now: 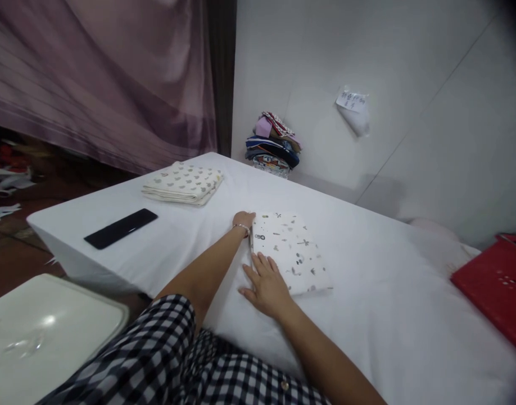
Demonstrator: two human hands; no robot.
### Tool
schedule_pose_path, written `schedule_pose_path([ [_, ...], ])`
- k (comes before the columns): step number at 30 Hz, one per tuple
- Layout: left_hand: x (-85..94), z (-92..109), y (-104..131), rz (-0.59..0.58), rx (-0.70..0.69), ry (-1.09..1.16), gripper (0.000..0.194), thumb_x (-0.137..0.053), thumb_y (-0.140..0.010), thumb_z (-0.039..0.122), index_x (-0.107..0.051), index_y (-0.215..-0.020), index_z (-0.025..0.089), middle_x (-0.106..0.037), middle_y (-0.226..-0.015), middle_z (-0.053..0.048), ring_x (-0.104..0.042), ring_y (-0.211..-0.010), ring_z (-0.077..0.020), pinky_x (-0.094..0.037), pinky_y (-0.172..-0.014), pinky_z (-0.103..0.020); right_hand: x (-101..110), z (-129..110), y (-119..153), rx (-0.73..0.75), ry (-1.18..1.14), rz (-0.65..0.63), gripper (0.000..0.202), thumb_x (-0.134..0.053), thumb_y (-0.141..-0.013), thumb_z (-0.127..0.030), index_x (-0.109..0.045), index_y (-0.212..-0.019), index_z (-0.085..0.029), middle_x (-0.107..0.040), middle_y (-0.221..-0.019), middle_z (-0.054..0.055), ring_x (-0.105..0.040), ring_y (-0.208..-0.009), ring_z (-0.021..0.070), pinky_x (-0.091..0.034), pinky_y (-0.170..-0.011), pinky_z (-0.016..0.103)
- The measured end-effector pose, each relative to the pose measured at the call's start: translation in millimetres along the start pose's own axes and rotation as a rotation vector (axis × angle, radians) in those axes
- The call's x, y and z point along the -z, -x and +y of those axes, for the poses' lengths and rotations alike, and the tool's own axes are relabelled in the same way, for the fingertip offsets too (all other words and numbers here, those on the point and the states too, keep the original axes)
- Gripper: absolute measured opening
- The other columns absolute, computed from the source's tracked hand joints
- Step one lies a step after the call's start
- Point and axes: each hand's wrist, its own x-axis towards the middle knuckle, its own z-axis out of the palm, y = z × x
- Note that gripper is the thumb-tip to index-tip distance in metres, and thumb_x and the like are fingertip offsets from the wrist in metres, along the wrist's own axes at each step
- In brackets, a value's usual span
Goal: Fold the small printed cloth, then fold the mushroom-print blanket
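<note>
A folded white cloth with small dark and gold prints (289, 250) lies flat on the white-covered table (367, 315). My left hand (243, 220), with a bracelet at the wrist, reaches to the cloth's far left corner and touches its edge. My right hand (265, 282) rests flat, fingers spread, against the cloth's near left edge. Neither hand lifts anything.
A second folded cloth with grey prints (182, 183) lies at the far left, a black flat bar (120, 228) in front of it. A stack of folded clothes (274, 143) stands against the wall. A red box (496, 284) is at right, a white lid (43, 332) at lower left.
</note>
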Motion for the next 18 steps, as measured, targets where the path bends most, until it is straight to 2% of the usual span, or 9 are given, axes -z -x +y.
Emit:
schedule_pose_path([
  [3,-1.4,1,-4,0.069,0.020,0.004,0.033,-0.056,-0.076,0.042,-0.066,-0.086,0.013,-0.067,-0.097,-0.014,-0.059,-0.098,-0.0241,-0.043,-0.075,-0.026,1,0,0,0.000,-0.001,-0.005,0.058,-0.043,-0.086,-0.053,-0.039,-0.133,-0.020,-0.022,-0.146,0.010,-0.013,-0.135,0.0267,-0.012,-0.109,0.046],
  [8,6.3,5,-7,0.064,0.025,0.020,0.026,-0.060,-0.074,0.039,-0.066,-0.077,0.014,-0.068,-0.074,-0.010,-0.064,-0.078,-0.0226,-0.045,-0.063,-0.027,0,2,0,-0.001,-0.003,-0.007,0.059,-0.042,-0.086,-0.054,-0.039,-0.134,-0.020,-0.021,-0.146,0.010,-0.014,-0.135,0.0268,-0.012,-0.109,0.046],
  [10,14.0,6,-4,0.090,-0.003,0.027,0.027,-0.054,-0.078,0.039,-0.065,-0.083,0.015,-0.068,-0.079,-0.010,-0.063,-0.075,-0.0209,-0.045,-0.061,-0.027,-1,2,0,0.000,-0.006,-0.006,0.058,-0.042,-0.086,-0.054,-0.039,-0.133,-0.020,-0.021,-0.146,0.010,-0.014,-0.135,0.0266,-0.011,-0.109,0.045],
  [12,20.8,7,4,0.148,-0.056,0.031,0.028,-0.050,-0.081,0.038,-0.062,-0.093,0.016,-0.067,-0.093,-0.010,-0.062,-0.084,-0.0198,-0.046,-0.069,-0.028,-1,2,0,-0.001,-0.010,-0.008,0.058,-0.042,-0.086,-0.054,-0.040,-0.133,-0.020,-0.022,-0.146,0.010,-0.014,-0.135,0.0266,-0.011,-0.109,0.045],
  [14,22.6,8,16,0.190,-0.181,0.008,0.029,-0.048,-0.082,0.036,-0.060,-0.101,0.018,-0.063,-0.105,-0.008,-0.058,-0.096,-0.0188,-0.044,-0.082,-0.028,0,2,0,-0.001,-0.013,-0.011,0.058,-0.043,-0.085,-0.054,-0.040,-0.133,-0.020,-0.023,-0.145,0.010,-0.014,-0.135,0.0266,-0.011,-0.109,0.045],
  [15,20.9,8,22,0.179,-0.289,-0.027,0.030,-0.047,-0.082,0.036,-0.059,-0.103,0.018,-0.061,-0.110,-0.007,-0.056,-0.101,-0.0184,-0.041,-0.088,-0.028,0,2,0,0.000,-0.014,-0.012,0.058,-0.042,-0.085,-0.054,-0.040,-0.133,-0.020,-0.024,-0.145,0.010,-0.014,-0.135,0.0264,-0.011,-0.109,0.046],
  [18,7.1,4,38,0.044,-0.636,-0.225,0.038,-0.047,-0.082,0.037,-0.055,-0.115,0.019,-0.053,-0.125,-0.007,-0.044,-0.118,-0.0199,-0.029,-0.103,-0.032,1,2,-1,0.000,-0.015,-0.006,0.058,-0.043,-0.085,-0.054,-0.040,-0.132,-0.020,-0.024,-0.145,0.010,-0.013,-0.135,0.0263,-0.010,-0.109,0.046],
])
